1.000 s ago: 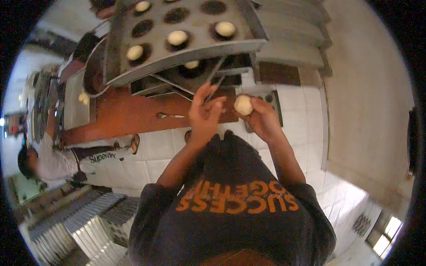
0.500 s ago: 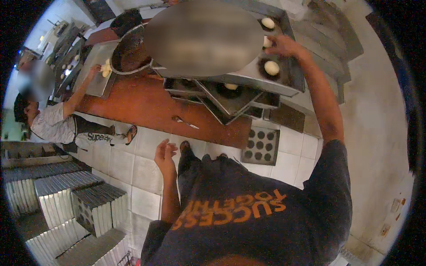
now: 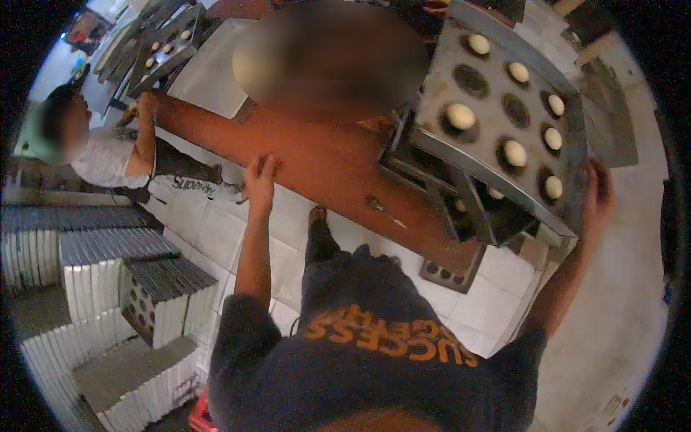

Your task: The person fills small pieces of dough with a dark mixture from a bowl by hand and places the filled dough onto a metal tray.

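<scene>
A metal tray with round dark moulds, several holding pale dough balls, sits tilted over stacked trays at the upper right. My right hand is at its right edge, fingers curled on the rim and partly hidden behind it. My left hand is raised by the front edge of the reddish-brown table, empty, fingers apart. A metal utensil lies on that table, right of my left hand.
At left, a co-worker reaches to the table near other trays of dough. Stacked mould trays fill the lower left. Another mould tray lies on the tiled floor below the table. A pale wall runs along the right.
The view has swung, putting the top tray farther right. My right hand has left the dough balls on the tray and moved down to its outer edge. The ball it held earlier is gone from it.
</scene>
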The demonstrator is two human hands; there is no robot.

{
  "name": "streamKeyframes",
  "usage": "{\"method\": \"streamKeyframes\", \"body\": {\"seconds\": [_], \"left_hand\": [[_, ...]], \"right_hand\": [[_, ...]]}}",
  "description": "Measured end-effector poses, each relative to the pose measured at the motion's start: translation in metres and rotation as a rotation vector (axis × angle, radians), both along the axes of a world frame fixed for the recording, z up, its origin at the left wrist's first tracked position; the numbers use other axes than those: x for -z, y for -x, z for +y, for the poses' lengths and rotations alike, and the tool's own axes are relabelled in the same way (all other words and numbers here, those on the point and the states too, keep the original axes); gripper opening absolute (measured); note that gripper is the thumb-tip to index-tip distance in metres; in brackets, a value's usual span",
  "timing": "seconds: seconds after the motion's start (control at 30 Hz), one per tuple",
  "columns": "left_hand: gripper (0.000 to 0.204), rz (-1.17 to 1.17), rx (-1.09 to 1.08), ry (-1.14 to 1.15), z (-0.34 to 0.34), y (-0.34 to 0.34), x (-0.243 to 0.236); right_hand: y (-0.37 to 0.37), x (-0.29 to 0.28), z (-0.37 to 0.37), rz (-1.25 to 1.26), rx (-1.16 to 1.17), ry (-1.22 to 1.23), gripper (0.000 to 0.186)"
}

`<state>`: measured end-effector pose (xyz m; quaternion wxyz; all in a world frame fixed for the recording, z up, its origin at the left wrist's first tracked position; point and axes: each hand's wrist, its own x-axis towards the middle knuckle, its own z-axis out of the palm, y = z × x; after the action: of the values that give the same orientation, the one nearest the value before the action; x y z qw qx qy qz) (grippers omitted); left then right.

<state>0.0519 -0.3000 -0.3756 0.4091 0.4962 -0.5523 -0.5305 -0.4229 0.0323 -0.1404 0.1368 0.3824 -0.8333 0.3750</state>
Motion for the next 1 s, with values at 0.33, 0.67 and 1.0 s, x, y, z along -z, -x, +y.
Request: {"method": "streamKeyframes", "body": {"seconds": [0.33, 0.67, 1.0], "left_hand": [[0.04, -0.615, -0.17, 0.291, -0.357, 0.019, 0.112], [0.038, -0.511, 0.074, 0.069, -0.444, 0.011, 0.165], [0.033, 0.436, 0.05, -0.285, -0.16, -0.057, 0.027]], "right_hand": [[-0.29, 0.153, -0.138, -0.486, -0.195, -0.218, 0.013], [-0.321, 0.244, -0.107, -0.73, 0.068, -0.561, 0.016], [-0.282, 0.304, -0.108, -0.224, -0.174, -0.447, 0.023]]}}
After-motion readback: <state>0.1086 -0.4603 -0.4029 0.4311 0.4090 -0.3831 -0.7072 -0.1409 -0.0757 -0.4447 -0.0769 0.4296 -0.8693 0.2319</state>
